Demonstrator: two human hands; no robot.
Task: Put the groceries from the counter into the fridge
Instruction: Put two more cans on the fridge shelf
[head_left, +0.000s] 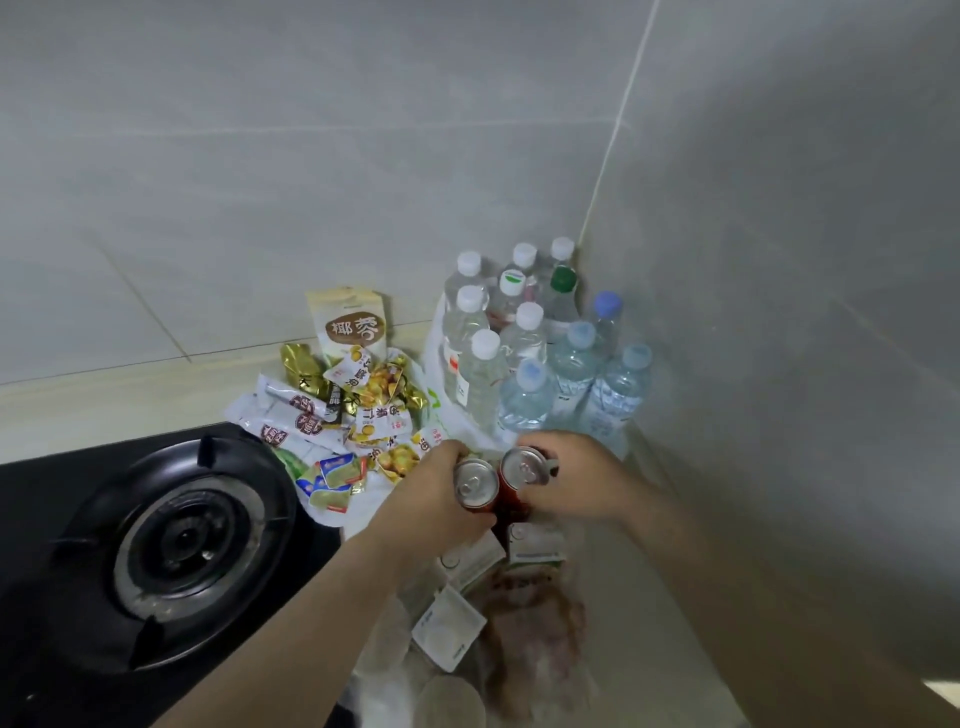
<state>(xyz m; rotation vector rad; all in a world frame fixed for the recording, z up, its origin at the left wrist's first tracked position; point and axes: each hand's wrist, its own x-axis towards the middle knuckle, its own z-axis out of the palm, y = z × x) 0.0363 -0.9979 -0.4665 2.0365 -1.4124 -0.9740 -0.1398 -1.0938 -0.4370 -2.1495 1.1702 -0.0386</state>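
Now left hand (441, 501), right hand (579, 480) each grip can (475, 486); btls (524, 338) behind, snack pkts (343, 410) left.

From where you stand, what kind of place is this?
Probably a home kitchen. A gas burner is set beside a counter, the walls are tiled, and bottles and snack packets crowd the corner.

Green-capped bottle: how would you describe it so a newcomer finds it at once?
Look to the corner where the two tiled walls meet behind the counter. A cluster of clear water bottles stands there, and the green-capped bottle is towards the back, by the right wall. It alone has a solid dark green cap; the others are white or pale blue.
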